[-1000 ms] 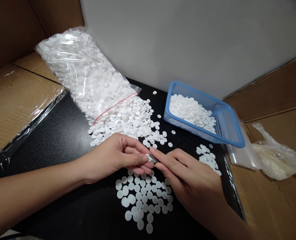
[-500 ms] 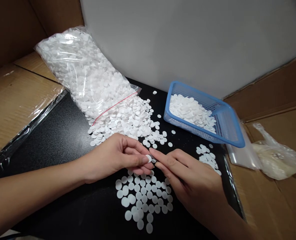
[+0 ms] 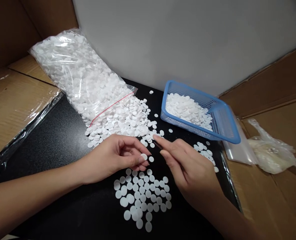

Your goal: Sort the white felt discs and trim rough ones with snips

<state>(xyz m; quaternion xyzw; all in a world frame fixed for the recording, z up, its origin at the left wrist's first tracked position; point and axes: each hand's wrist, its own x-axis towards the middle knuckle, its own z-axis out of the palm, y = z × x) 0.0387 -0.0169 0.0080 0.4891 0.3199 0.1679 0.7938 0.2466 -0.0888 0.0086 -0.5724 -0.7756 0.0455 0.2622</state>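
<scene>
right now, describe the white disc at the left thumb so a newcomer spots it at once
On the black tabletop, find the big clear bag spilling white discs. Just below that spill in the picture is the left hand, with one white disc at its thumb tip. Unlike the loose discs spread below, it is held.

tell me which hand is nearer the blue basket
Right. The right hand is on the near side of the blue basket, not touching it; the left hand is farther off to the left, pinching a white disc.
</scene>
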